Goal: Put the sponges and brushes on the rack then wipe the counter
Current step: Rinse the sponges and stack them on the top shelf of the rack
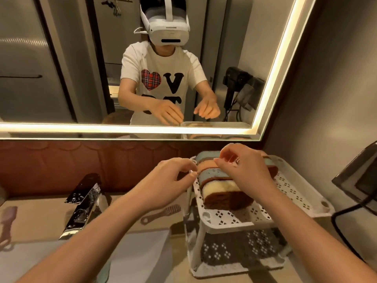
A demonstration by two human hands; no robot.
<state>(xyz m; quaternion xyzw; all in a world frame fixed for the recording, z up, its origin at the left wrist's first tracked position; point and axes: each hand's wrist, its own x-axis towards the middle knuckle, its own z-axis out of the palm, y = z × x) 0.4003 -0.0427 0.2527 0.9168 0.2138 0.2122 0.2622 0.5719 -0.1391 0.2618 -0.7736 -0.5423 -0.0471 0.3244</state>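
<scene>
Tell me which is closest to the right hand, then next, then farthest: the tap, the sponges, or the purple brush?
1. Sponges, just under the right hand on the rack.
2. Tap, off to the left.
3. Purple brush, at the far left edge.

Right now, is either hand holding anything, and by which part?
It cannot be told. The left hand has its fingers curled at the left rim of the rack, the right hand over the sponges; no held thing shows clearly.

The wearer has a white headset [169, 30] and white T-shirt [163, 60] with plaid heart [151, 79].
</scene>
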